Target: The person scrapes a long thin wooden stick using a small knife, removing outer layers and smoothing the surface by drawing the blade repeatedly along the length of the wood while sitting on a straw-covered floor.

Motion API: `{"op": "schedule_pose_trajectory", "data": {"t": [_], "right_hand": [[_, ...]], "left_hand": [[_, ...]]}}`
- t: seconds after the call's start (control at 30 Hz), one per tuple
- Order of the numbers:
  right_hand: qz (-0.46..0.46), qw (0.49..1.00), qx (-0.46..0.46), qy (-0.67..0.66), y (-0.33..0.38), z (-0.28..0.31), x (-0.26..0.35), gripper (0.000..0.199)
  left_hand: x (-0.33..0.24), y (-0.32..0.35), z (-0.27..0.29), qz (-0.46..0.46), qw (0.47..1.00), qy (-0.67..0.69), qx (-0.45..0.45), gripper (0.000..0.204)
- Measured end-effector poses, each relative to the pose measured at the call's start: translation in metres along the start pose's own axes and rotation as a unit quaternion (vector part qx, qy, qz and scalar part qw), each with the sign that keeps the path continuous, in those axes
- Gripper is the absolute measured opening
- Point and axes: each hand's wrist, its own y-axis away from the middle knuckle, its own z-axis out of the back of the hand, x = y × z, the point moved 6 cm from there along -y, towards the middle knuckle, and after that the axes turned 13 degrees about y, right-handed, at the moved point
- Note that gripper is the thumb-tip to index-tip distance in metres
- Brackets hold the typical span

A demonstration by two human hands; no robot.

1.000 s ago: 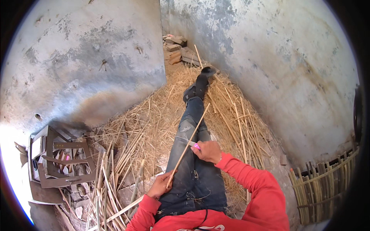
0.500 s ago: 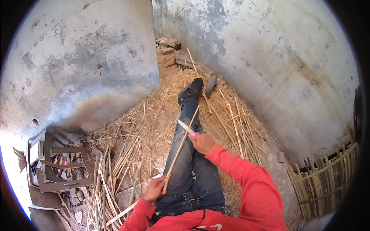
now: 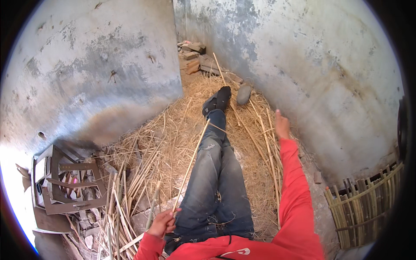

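Note:
My left hand is closed round the near end of a long thin bamboo strip. The strip slants up and away beside my jeans-clad legs, its far tip near my shins. A thin sliver sticks out sideways at that tip. Away to the right, over the straw, my right hand is raised at arm's length with its fingers curled and the thumb up. The knife it gripped half a second ago is hidden here, and nowhere else do I see it lying.
Straw and shavings cover the floor round my legs. Split bamboo strips lie at the left, more at the right. A grey stone sits by my feet. Beyond are a broken wooden frame, a slatted bamboo panel and stained walls.
My right hand has swung away from the strip to the far right, and the knife blade no longer shows. My left hand has drawn the strip down and left; a sliver now juts from its tip.

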Motion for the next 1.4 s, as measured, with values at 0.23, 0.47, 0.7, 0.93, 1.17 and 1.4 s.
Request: {"op": "schedule_pose_trajectory", "data": {"t": [0.23, 0.47, 0.7, 0.93, 1.17, 1.4], "right_hand": [[0.112, 0.944, 0.229, -0.21, 0.15, 0.03, 0.172, 0.055], [0.23, 0.921, 0.234, -0.209, 0.211, 0.066, 0.222, 0.05], [0.378, 0.874, 0.299, -0.061, 0.294, 0.051, 0.244, 0.053], [0.388, 0.901, 0.191, -0.037, 0.255, 0.003, 0.225, 0.059], [0.206, 0.969, 0.134, -0.033, 0.132, -0.056, 0.182, 0.068], [0.144, 0.968, 0.105, -0.177, 0.093, -0.004, 0.178, 0.062]], "left_hand": [[-0.018, -0.009, -0.042, -0.023, 0.997, -0.032, 0.065, 0.039], [-0.009, -0.011, -0.06, -0.036, 0.995, -0.005, 0.088, 0.041], [-0.011, -0.016, -0.08, -0.027, 0.994, -0.016, 0.103, 0.04], [-0.028, -0.047, -0.104, -0.025, 0.996, -0.05, 0.074, 0.04], [-0.02, -0.039, -0.092, -0.015, 0.998, -0.04, 0.056, 0.04], [-0.032, -0.04, -0.082, -0.078, 0.994, -0.044, 0.061, 0.04]]}}
